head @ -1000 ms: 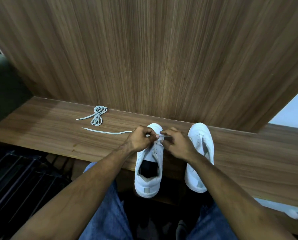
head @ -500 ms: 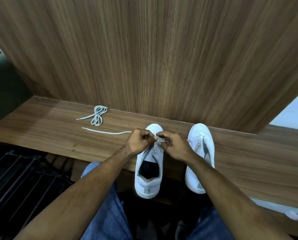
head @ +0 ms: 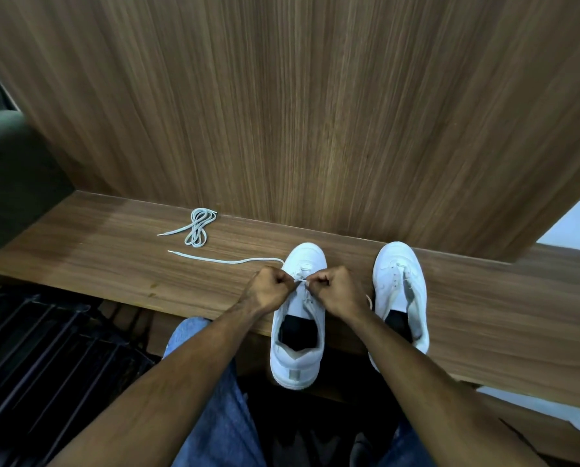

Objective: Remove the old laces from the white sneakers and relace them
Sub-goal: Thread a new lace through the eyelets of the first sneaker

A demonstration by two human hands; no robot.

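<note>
Both sneakers hang heel-first off the counter [head: 484, 332] edge. Left hand [head: 271, 290] and right hand [head: 339, 290] are fisted over the left sneaker [head: 298, 348], pinching its lace [head: 301, 281]. Right sneaker [head: 399, 284] sits just beside. Spare bundled lace [head: 197, 227] lies back by the wall.

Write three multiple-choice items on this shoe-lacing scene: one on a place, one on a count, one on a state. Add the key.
1. Where is the bundled lace?
A. inside a sneaker
B. on the wooden ledge, left of the sneakers
C. on the person's lap

2. How many white sneakers stand on the ledge?
A. one
B. two
C. three

3. What are the hands doing?
A. both pinch the lace over the left sneaker
B. both lie flat
C. one lifts the right sneaker

Key: B, it lies by the wall panel; B, two stand side by side; A, left hand and right hand meet there.
</note>
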